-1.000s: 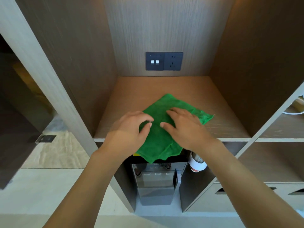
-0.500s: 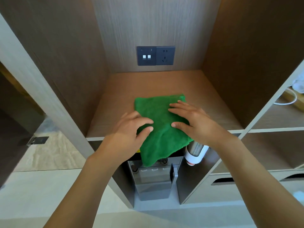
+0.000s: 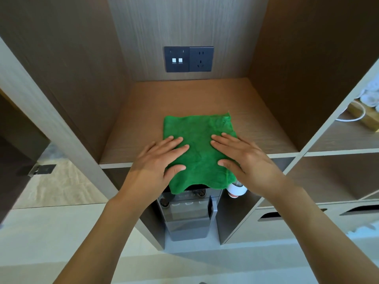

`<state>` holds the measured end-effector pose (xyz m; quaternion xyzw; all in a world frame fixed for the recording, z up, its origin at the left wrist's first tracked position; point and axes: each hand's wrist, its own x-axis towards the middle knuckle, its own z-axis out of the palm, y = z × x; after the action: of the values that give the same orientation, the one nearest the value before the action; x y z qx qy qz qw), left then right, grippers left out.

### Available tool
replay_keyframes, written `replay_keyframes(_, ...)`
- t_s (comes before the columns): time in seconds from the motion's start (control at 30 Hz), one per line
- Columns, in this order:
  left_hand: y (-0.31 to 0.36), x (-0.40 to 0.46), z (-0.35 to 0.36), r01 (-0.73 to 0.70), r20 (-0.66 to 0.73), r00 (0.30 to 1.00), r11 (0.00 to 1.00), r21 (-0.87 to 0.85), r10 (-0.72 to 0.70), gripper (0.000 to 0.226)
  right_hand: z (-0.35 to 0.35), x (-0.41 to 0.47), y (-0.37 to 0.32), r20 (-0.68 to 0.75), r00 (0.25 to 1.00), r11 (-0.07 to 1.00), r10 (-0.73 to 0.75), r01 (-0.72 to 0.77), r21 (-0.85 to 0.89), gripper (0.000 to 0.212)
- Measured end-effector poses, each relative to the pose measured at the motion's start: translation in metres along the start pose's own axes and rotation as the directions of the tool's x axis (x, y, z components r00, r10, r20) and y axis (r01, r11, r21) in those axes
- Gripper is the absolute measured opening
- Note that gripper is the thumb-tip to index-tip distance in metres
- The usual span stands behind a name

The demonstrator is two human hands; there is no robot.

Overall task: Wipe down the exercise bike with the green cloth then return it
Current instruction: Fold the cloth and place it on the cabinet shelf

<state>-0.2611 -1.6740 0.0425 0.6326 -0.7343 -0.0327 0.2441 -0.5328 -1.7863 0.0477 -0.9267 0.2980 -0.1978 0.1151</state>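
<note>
The green cloth (image 3: 198, 148) lies folded and flat on the wooden shelf (image 3: 184, 99) of a cabinet niche, its near end hanging over the shelf's front edge. My left hand (image 3: 158, 160) rests flat on the cloth's left side with fingers spread. My right hand (image 3: 240, 154) rests flat on its right side, fingers also spread. Neither hand grips the cloth; both press on top of it. No exercise bike is in view.
A dark switch and socket plate (image 3: 188, 59) sits on the niche's back wall. Below the shelf stands a grey water dispenser (image 3: 188, 214) with a cup holder (image 3: 236, 191) beside it. Side shelves at right hold a white cable (image 3: 352, 113).
The cloth went from a skewed, diamond lie to a squared, flat one further onto the shelf. Both hands went from pinching its folds to lying flat on it with fingers spread.
</note>
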Motion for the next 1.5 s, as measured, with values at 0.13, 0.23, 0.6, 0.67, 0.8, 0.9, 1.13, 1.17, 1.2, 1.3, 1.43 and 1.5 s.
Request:
replay_keyframes(0.13, 0.002, -0.008, 0.013, -0.031, -0.157, 0.987, 0.999, 0.029, 0.036, 0.042, 0.012, -0.008, -0.003, -0.154, 0.986, 0.996, -0.066, 0.057, -0.066, 0.048)
replay_keyframes(0.23, 0.001, -0.013, 0.020, -0.043, -0.234, 0.971, 0.999, 0.034, 0.049, 0.042, 0.018, -0.013, 0.000, -0.221, 0.969, 0.993, -0.106, 0.091, -0.078, 0.047)
replay_keyframes(0.6, 0.001, -0.014, 0.029, -0.101, -0.427, 0.894, 0.989, 0.109, 0.138, 0.024, 0.024, -0.015, 0.001, -0.354, 0.924, 0.988, -0.146, 0.122, -0.090, 0.035)
replay_keyframes(0.67, 0.007, -0.015, 0.024, -0.091, -0.436, 0.892, 0.992, 0.082, 0.118, 0.022, 0.019, -0.015, -0.004, -0.382, 0.913, 0.989, -0.142, 0.117, -0.087, 0.028)
replay_keyframes(0.8, 0.031, -0.013, -0.002, -0.046, -0.458, 0.889, 0.994, -0.104, -0.007, 0.022, -0.008, -0.012, -0.020, -0.417, 0.907, 0.996, -0.054, 0.079, 0.044, 0.022)
replay_keyframes(0.9, 0.047, -0.007, -0.032, -0.102, -0.489, 0.872, 0.964, -0.246, -0.032, 0.021, -0.038, -0.005, -0.030, -0.455, 0.890, 0.973, -0.037, 0.136, 0.188, 0.018)
replay_keyframes(1.13, 0.028, 0.054, -0.070, -0.016, -0.413, 0.897, 0.919, -0.393, -0.161, 0.029, -0.071, 0.051, -0.016, -0.421, 0.898, 0.942, 0.131, 0.020, 0.336, 0.024)
replay_keyframes(1.17, 0.022, 0.063, -0.067, 0.064, -0.363, 0.911, 0.937, -0.343, -0.194, 0.034, -0.068, 0.060, -0.011, -0.373, 0.911, 0.953, 0.175, -0.061, 0.296, 0.029)
replay_keyframes(1.2, 0.017, 0.068, -0.064, 0.135, -0.319, 0.922, 0.955, -0.264, -0.219, 0.038, -0.063, 0.067, -0.008, -0.321, 0.924, 0.966, 0.209, -0.145, 0.213, 0.036)
replay_keyframes(1.3, 0.008, 0.063, -0.054, 0.135, -0.256, 0.950, 0.973, -0.188, -0.181, 0.040, -0.051, 0.065, -0.010, -0.237, 0.952, 0.981, 0.193, -0.178, 0.083, 0.045)
replay_keyframes(1.43, 0.011, 0.041, -0.026, 0.090, 0.055, 0.995, 0.971, -0.222, -0.079, 0.046, -0.030, 0.047, -0.022, 0.001, 1.000, 0.986, 0.015, -0.015, 0.166, 0.039)
replay_keyframes(1.5, 0.006, 0.035, -0.015, 0.080, 0.105, 0.993, 0.968, -0.238, -0.056, 0.048, -0.020, 0.042, -0.023, 0.069, 0.998, 0.988, -0.001, -0.009, 0.155, 0.039)
